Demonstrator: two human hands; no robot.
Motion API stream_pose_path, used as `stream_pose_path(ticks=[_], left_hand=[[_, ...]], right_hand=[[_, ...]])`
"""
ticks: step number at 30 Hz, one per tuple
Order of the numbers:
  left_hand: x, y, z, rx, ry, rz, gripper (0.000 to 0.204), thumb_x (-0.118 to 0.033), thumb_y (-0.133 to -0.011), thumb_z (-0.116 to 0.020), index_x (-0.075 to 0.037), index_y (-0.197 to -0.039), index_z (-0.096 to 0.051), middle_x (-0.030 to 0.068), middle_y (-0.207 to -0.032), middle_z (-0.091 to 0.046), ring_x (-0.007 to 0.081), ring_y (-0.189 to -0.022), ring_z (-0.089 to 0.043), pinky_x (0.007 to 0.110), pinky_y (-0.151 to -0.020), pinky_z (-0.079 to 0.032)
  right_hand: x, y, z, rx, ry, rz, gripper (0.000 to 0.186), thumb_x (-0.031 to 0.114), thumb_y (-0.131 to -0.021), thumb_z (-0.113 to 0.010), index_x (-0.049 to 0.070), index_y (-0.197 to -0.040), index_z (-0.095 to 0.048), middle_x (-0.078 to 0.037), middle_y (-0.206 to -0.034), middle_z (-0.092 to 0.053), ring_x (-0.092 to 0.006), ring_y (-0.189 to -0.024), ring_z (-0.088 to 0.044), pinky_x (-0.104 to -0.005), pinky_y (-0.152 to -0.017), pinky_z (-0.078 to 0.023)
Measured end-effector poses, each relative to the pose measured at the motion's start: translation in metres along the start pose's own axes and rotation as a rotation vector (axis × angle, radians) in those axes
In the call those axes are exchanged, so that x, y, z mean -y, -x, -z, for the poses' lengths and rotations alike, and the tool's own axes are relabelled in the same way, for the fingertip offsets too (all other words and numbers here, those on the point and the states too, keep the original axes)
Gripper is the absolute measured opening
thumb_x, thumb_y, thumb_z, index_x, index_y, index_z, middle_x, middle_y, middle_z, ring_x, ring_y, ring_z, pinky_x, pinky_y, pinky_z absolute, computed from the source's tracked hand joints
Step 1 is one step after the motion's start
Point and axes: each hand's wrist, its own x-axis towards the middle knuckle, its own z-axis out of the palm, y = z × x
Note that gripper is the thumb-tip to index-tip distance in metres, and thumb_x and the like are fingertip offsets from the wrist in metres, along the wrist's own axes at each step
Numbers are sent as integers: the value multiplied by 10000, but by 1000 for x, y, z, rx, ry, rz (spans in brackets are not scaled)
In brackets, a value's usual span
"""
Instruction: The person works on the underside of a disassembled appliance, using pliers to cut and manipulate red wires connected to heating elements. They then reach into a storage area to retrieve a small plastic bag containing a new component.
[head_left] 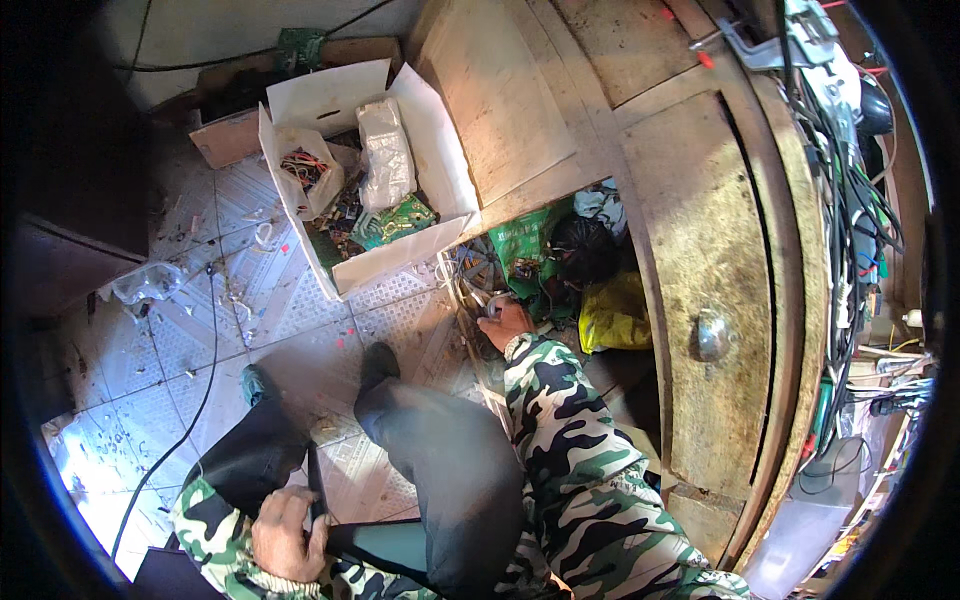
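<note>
My right hand [507, 327] reaches into the low opening of a wooden cabinet [705, 270], its fingers curled among small parts and wires by the opening's edge. A pale, shiny bit shows at the fingertips, too small to name. Just beyond it are a green bag [520, 245], a black coil-like bundle [583, 250] and a yellow bag [614, 315]. Low on the left, my left hand [288, 535] rests closed near my lap. A slim dark object [317, 475] sticks out past its fingers; its kind is not clear.
An open white carton [350, 275] on the tiled floor [300, 300] holds green circuit boards [395, 222], a bag of wires [305, 170] and a clear-wrapped pack [385, 150]. A black cable [190, 425] crosses the floor. Tangled cables [845, 200] hang along the right.
</note>
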Motion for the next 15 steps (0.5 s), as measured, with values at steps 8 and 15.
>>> stream_pose_path(ticks=[8,15], left_hand=[[1,-2,-10,-59,-43,-12,296,-120,-833,-760,-7,-1101,-705,210,-1122,-712,416,-1053,-681,473,-907,-552],[3,9,-13,-52,-78,19,286,-136,-841,-760,-27,-1101,-711,199,-1087,-702,422,-1022,-676,491,-880,-550]], right_hand=[[14,61,27,239,-428,-61,454,265,-907,-790,-104,-1159,-715,-212,-1071,-778,-267,-976,-756,-356,-878,-571],[76,117,78,291,-313,93,426,295,-879,-811,-11,-1172,-763,-182,-1061,-791,-271,-985,-763,-371,-917,-576]])
